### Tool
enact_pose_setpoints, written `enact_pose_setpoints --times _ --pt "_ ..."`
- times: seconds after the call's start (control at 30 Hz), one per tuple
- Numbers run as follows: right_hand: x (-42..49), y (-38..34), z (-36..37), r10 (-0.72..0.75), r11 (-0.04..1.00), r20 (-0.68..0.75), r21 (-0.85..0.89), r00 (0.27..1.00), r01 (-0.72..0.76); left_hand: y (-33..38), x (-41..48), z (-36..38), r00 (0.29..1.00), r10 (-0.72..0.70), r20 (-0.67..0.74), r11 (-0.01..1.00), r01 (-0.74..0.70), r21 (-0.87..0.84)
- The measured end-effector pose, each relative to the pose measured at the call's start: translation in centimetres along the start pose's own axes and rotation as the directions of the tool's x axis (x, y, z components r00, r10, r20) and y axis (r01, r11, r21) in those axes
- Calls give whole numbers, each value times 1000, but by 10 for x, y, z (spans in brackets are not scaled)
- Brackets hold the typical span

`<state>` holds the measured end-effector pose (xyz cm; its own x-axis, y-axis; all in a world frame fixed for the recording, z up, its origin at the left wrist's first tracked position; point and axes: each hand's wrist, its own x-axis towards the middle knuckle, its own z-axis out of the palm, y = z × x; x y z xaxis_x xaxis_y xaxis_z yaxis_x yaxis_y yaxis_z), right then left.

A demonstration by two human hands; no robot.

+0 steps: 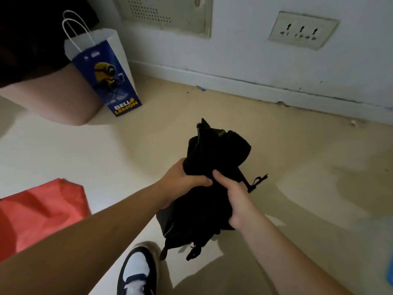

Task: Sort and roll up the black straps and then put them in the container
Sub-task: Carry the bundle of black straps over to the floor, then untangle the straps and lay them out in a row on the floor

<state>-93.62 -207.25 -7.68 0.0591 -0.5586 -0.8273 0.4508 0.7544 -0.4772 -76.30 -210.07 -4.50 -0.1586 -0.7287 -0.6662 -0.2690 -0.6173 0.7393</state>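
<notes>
A thick bundle of black straps (212, 158) is held above the beige floor in the middle of the view. My left hand (182, 177) grips its left side, thumb lying across the front. My right hand (234, 196) holds the right side lower down, fingers curled round the fabric. Loose strap ends with buckles hang out at the right (256, 183) and below (192, 250). A blue and white paper bag (106, 77) with cord handles stands open at the back left.
Another person's bare leg (53, 96) is beside the paper bag at the left. A red bag (40, 211) lies at the lower left. My shoe (138, 271) is on the floor below the bundle. A wall with a socket plate (302, 30) runs along the back.
</notes>
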Motion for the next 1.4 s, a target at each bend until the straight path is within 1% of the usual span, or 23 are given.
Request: enact_pose_setpoints --times 0.13,0.23,0.3,0.33,0.37,0.4,0.43,0.5,0.53,0.6,0.7,0.8,0.93,1.0,1.03,1.07,1.1,1.17,1.2,1.23,1.27,1.33,1.4 --pt "9 -3 25 -77 990 26 -112 997 80 -9 1 -38 1000 9 -20 999 -10 -41" --pt "17 -11 39 -112 968 116 -213 987 135 -29 14 -74 999 -11 -34 1000 11 -7" --pt "25 -9 39 -191 887 98 -408 977 215 -47 22 -87 981 -92 -172 975 124 186" --pt "32 -8 34 -266 835 50 -488 963 256 -56 25 -92 952 -121 -281 918 215 334" --pt "38 -7 29 -328 802 -15 -533 945 270 -64 29 -95 925 -102 -366 843 276 462" --pt "43 -7 23 -364 795 -75 -545 928 268 -69 34 -96 919 -24 -394 791 258 554" --pt "49 -6 15 -381 801 -119 -538 917 263 -73 39 -94 924 78 -374 775 180 606" --pt "56 -3 7 -386 797 -132 -546 913 258 -73 48 -84 921 225 -318 789 20 615" --pt "57 -1 7 -394 778 -100 -566 914 273 -72 54 -78 916 247 -317 804 -11 594" --pt "58 3 9 -392 748 -19 -588 920 307 -67 66 -65 915 217 -341 834 8 551" --pt "62 10 15 -312 714 111 -629 944 309 -62 81 -52 904 128 -409 836 123 534" --pt "65 14 16 -228 714 154 -645 961 273 -57 84 -40 902 107 -418 846 138 515" --pt "63 5 15 -101 816 107 -559 989 144 -41 71 -24 928 196 -317 842 7 539" --pt "61 0 19 -119 859 36 -497 992 121 -30 56 -16 939 227 -258 883 -87 461" --pt "58 -6 21 -158 875 -10 -466 987 135 -23 45 -11 930 283 -233 885 -160 438" --pt "54 -15 24 -176 887 -39 -441 984 141 -14 31 -6 907 373 -198 862 -259 436" --pt "50 -25 27 -162 903 -18 -407 987 141 -6 17 -1 869 476 -135 812 -376 446" --pt "35 -48 33 -29 959 125 -276 992 63 8 -11 9 745 664 59 641 -609 467" --pt "26 -59 35 30 980 190 -200 981 9 12 -23 12 681 716 152 553 -687 471" --pt "19 -70 36 49 988 225 -154 973 -14 17 -35 15 645 731 224 499 -728 470" --pt "12 -78 37 43 992 239 -123 970 -14 22 -44 15 639 718 277 481 -742 466" --pt "-6 -91 38 -10 995 251 -94 968 34 32 -62 15 662 667 342 504 -739 448" --pt "-29 -99 39 -88 991 252 -71 964 109 43 -78 11 720 587 371 579 -693 428"
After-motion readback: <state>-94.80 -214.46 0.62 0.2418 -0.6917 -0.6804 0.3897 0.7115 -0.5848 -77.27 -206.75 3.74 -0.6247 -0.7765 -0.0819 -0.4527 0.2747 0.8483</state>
